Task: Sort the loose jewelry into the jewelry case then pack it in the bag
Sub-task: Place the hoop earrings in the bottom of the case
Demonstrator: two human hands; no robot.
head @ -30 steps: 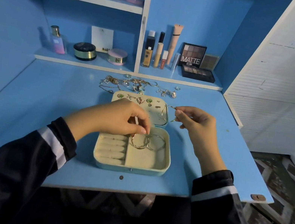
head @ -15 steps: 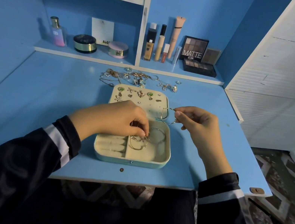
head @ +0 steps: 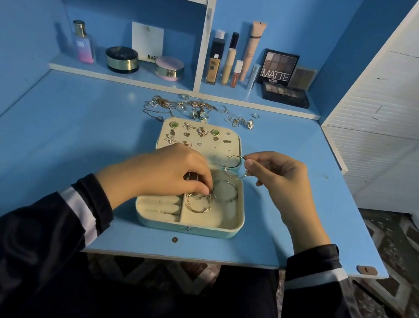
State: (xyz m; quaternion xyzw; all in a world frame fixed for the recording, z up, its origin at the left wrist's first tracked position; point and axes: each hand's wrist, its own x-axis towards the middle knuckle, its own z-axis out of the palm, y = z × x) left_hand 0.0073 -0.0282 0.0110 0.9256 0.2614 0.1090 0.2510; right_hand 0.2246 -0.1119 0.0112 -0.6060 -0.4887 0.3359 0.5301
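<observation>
Reaching into the open jewelry case (head: 240,221) on the blue desk (head: 67,133), left hand (head: 172,174) fingertips bunched on a gold hoop (head: 198,204) in the near tray, silver hoop (head: 225,192) just right, right hand (head: 275,176) pinching thin hoops (head: 234,167) over the lid's right edge, loose jewelry (head: 184,106) piled just beyond.

Two arms in dark sleeves (head: 18,251) with a white cuff stripe reach in from 7 and 5 o'clock toward the centre. The left hand (head: 172,173) lies palm down, fingers curled, their tips bunched on the top of a gold hoop (head: 197,204). The right hand (head: 278,181), at 2 o'clock from the left, pinches two thin hoops (head: 233,167) between thumb and forefinger, with the other fingers loosely curled.
</observation>
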